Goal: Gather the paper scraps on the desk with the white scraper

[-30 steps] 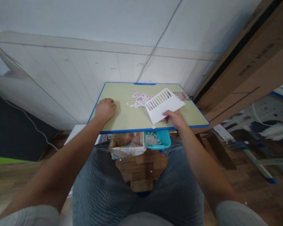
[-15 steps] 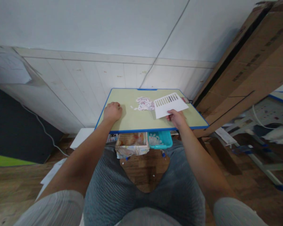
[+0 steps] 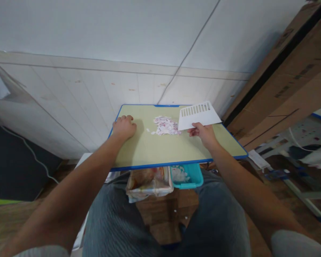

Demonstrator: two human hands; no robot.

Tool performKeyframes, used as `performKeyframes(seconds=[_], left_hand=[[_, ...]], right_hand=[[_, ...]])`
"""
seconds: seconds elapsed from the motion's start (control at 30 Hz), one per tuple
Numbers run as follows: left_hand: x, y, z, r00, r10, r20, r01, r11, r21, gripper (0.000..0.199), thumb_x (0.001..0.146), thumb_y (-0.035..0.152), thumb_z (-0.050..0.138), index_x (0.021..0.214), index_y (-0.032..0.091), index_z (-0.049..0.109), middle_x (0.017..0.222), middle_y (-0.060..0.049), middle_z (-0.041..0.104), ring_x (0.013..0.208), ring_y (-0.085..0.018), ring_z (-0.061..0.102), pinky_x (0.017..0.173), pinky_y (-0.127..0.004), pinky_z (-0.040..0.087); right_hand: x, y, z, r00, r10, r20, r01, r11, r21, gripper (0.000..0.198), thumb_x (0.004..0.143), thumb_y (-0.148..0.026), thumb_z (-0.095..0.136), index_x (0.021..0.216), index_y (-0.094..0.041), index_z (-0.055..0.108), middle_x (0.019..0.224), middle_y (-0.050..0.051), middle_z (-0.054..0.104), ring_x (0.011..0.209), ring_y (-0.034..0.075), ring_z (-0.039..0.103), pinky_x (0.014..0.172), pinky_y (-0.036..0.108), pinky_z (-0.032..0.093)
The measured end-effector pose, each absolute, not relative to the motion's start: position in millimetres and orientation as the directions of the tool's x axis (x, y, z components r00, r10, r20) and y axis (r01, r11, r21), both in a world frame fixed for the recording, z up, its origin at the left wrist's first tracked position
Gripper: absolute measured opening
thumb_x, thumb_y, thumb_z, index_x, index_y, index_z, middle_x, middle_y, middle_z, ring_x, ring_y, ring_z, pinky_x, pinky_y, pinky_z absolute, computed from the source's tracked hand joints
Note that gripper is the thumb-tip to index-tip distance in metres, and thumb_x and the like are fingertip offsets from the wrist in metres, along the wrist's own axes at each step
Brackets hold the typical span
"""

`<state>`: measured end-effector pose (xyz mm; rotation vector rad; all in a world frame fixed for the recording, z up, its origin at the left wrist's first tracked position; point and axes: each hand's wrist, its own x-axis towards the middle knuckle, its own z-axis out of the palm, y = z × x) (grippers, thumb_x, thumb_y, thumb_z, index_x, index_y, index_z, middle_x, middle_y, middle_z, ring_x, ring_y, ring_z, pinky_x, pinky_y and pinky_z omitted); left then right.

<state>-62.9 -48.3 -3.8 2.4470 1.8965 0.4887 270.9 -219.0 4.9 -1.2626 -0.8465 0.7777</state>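
On the pale yellow tabletop (image 3: 149,153) with its blue rim lies a loose pile of small white and pinkish paper pieces (image 3: 166,126). My right hand (image 3: 204,135) grips a flat white sheet with a row of slots (image 3: 200,117) by its near edge, thumb on top. That sheet is tilted above the table's right side, and its left corner reaches the pile's right end. At the table's left edge my left hand (image 3: 124,127) rests with bent, slightly parted fingers and holds nothing.
Below the table's front edge are a lined box (image 3: 149,191) and a turquoise basket (image 3: 194,176) with white scraps. A white panelled wall (image 3: 96,85) stands behind, with a cable (image 3: 191,46) running down it. Tall cardboard (image 3: 280,82) leans at the right.
The white slotted sheet has tipped and shifted slightly right in my right hand. My left hand's fingers look a little more spread. My view has moved closer to the table.
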Motion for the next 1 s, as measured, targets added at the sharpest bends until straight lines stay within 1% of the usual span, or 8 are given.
performKeyframes(seconds=[0.23,0.33,0.43,0.53,0.63,0.77,0.9,1.0], left_hand=[[-24.4,15.0,6.7,0.227,0.950,0.214,0.931,-0.277,0.239,0.044,0.104,0.026,0.061,0.143,0.016,0.080,0.156,-0.025,0.071,0.151,-0.048,0.062,0.126,-0.065,0.051],[-19.3,27.8,-2.8,0.234,0.937,0.258,0.923,-0.298,0.245,0.042,0.106,0.024,0.057,0.140,0.015,0.080,0.152,-0.025,0.072,0.147,-0.047,0.062,0.124,-0.064,0.052],[-19.3,30.5,-13.5,0.268,0.915,0.300,0.910,-0.342,0.232,0.038,0.109,0.027,0.057,0.139,0.017,0.079,0.148,-0.023,0.074,0.143,-0.046,0.064,0.121,-0.062,0.053],[-18.1,27.7,-17.6,0.299,0.907,0.297,0.907,-0.366,0.206,0.036,0.109,0.025,0.058,0.137,0.016,0.079,0.147,-0.023,0.074,0.141,-0.046,0.064,0.121,-0.061,0.054],[-16.1,25.6,-16.8,0.294,0.907,0.301,0.905,-0.365,0.216,0.033,0.110,0.024,0.058,0.135,0.018,0.079,0.146,-0.022,0.074,0.141,-0.046,0.064,0.121,-0.061,0.053],[-16.6,25.8,-16.5,0.293,0.909,0.296,0.900,-0.367,0.237,0.033,0.112,0.025,0.059,0.138,0.017,0.076,0.148,-0.023,0.071,0.144,-0.047,0.062,0.122,-0.062,0.052],[-18.3,25.9,-16.6,0.308,0.908,0.284,0.894,-0.378,0.241,0.031,0.113,0.028,0.062,0.139,0.019,0.075,0.149,-0.021,0.070,0.146,-0.046,0.061,0.122,-0.060,0.051],[-17.3,24.8,-13.9,0.305,0.913,0.271,0.902,-0.368,0.227,0.032,0.114,0.027,0.060,0.141,0.016,0.075,0.150,-0.022,0.069,0.147,-0.046,0.060,0.123,-0.060,0.051]], right_hand=[[243.2,-150.5,42.8,0.272,0.923,0.272,0.125,0.246,-0.961,0.021,0.071,-0.035,0.085,0.077,-0.020,0.072,0.062,0.005,0.076,0.048,0.018,0.067,0.053,0.031,0.055],[217.7,-137.2,35.0,0.035,0.950,0.312,0.229,0.296,-0.927,0.026,0.082,-0.043,0.081,0.073,-0.020,0.073,0.065,0.007,0.077,0.051,0.018,0.067,0.054,0.033,0.058],[202.2,-134.0,19.5,-0.093,0.955,0.283,0.321,0.298,-0.899,0.031,0.091,-0.047,0.080,0.075,-0.021,0.076,0.071,0.008,0.081,0.059,0.021,0.072,0.060,0.034,0.062],[199.8,-135.4,6.1,-0.108,0.941,0.322,0.434,0.336,-0.836,0.039,0.100,-0.053,0.078,0.074,-0.024,0.078,0.083,0.009,0.087,0.077,0.026,0.080,0.080,0.041,0.069],[202.4,-136.3,-2.7,-0.098,0.921,0.378,0.504,0.373,-0.779,0.045,0.106,-0.057,0.076,0.074,-0.026,0.081,0.089,0.009,0.089,0.089,0.029,0.083,0.098,0.049,0.069],[202.7,-136.2,-9.8,-0.143,0.918,0.369,0.530,0.386,-0.755,0.043,0.108,-0.057,0.073,0.084,-0.025,0.088,0.091,0.010,0.090,0.091,0.031,0.083,0.100,0.051,0.068],[201.8,-137.9,-11.3,-0.162,0.910,0.380,0.560,0.402,-0.724,0.037,0.107,-0.053,0.074,0.089,-0.024,0.091,0.100,0.011,0.092,0.104,0.034,0.085,0.112,0.056,0.064],[201.7,-140.8,-8.4,-0.162,0.914,0.373,0.544,0.398,-0.739,0.036,0.106,-0.051,0.074,0.091,-0.024,0.092,0.102,0.011,0.092,0.104,0.034,0.086,0.110,0.054,0.066]])
